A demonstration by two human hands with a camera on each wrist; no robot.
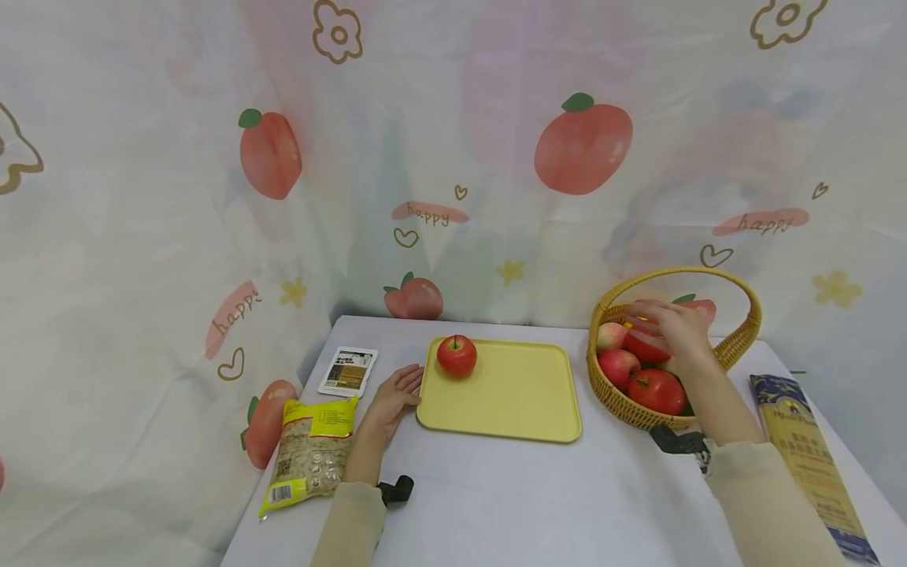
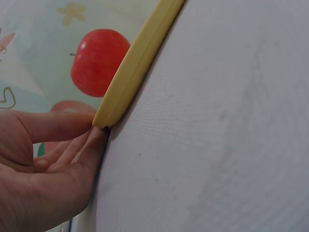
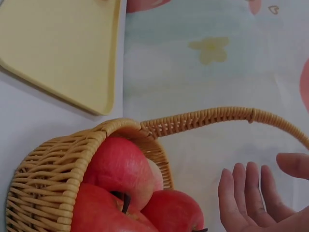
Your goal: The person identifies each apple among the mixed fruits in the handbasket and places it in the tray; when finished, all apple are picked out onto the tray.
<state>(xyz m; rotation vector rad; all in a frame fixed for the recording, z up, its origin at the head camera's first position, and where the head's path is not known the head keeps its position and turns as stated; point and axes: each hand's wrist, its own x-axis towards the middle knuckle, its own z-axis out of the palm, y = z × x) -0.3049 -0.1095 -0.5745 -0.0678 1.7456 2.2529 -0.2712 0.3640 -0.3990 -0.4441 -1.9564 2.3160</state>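
Observation:
My left hand (image 1: 388, 403) is at the left edge of a yellow rectangular tray (image 1: 517, 394). In the left wrist view, the thumb and fingertips pinch the rim of the tray. One red apple (image 1: 457, 357) sits in the tray's back left corner. On the right, my right hand (image 1: 680, 335) hovers over a wicker basket (image 1: 615, 403) with an arched handle, its fingers spread and slightly bent, holding nothing. Several red and pinkish apples (image 3: 123, 169) fill the basket, partly hidden by the hand and forearm in the head view.
Left of the tray lie a small white packet with a dark label (image 1: 349, 372) and a yellow, partly clear bag of grain-like food (image 1: 312, 453). A long blue and yellow package (image 1: 808, 457) lies along the right edge. A printed curtain (image 1: 496, 157) hangs behind the white table (image 1: 517, 504).

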